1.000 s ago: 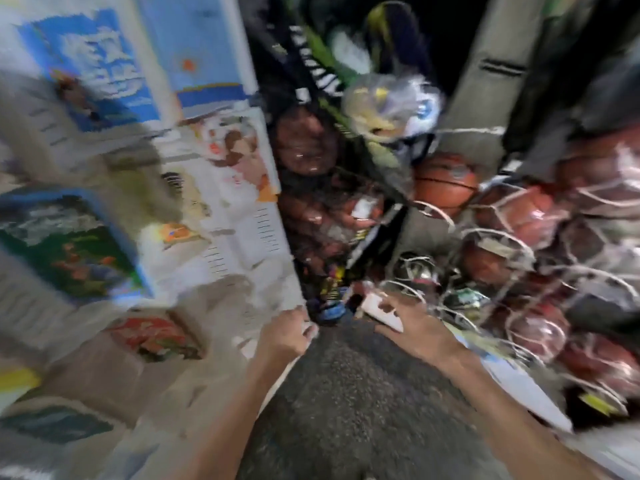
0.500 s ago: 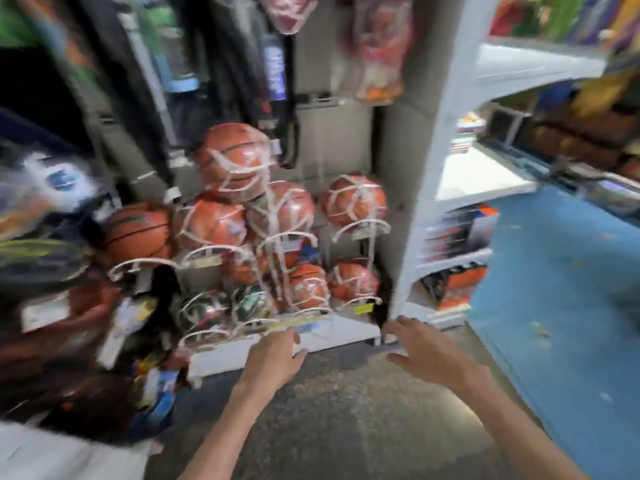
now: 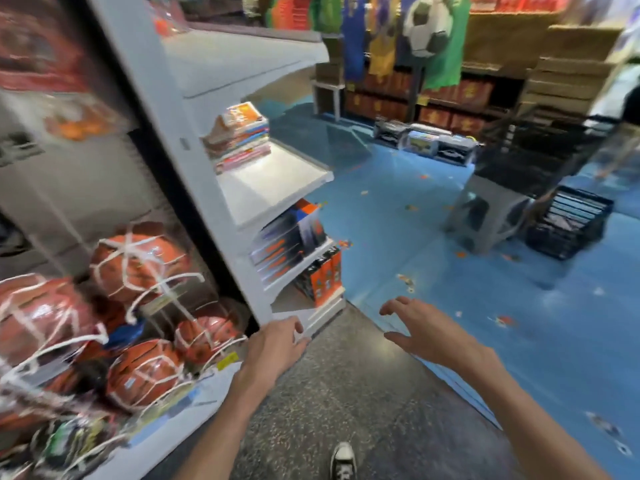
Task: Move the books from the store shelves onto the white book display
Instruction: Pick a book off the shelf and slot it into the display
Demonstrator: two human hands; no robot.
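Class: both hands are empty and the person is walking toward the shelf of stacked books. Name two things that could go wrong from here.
1. The stack of books sits at the shelf's inner end; a hasty grab may spill the uneven pile.
2. The netted basketballs hang close to the left hand, which might snag them.

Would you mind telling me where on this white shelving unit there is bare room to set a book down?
The middle white shelf is bare in front of the stack of colourful books at its back, out to its front lip. The shelves below are crowded: dark blue and orange boxed packs fill one, orange and black boxes the next.
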